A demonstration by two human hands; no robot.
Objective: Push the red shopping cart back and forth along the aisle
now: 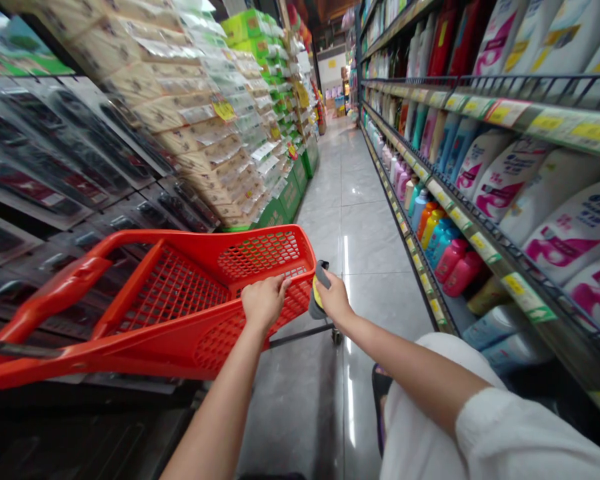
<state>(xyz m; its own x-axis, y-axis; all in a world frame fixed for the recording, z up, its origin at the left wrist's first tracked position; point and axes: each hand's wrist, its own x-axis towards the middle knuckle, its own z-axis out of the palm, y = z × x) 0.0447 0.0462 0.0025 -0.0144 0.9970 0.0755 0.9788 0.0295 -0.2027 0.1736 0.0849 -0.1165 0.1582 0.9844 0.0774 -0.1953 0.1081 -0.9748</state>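
A red plastic shopping cart (150, 347) stands sideways in front of me, its handle at the left and its basket end at the right. My left hand (264, 299) is closed over the near top rim of the basket. In my right hand (333, 297) is a grey and yellow cloth (318, 308), gripped by the fingers and thumb. The cloth lies against the right end of the cart, near the rim's corner. Through the lattice, nothing shows in the visible part of the basket.
Shelves (505, 267) with shampoo bottles (575, 220) line the right side. Stacked tissue packs (190, 120) and hanging blister packs (40, 147) fill the left. A grey tiled floor (375, 253) runs down the aisle. A cart wheel (336, 336) shows below the basket.
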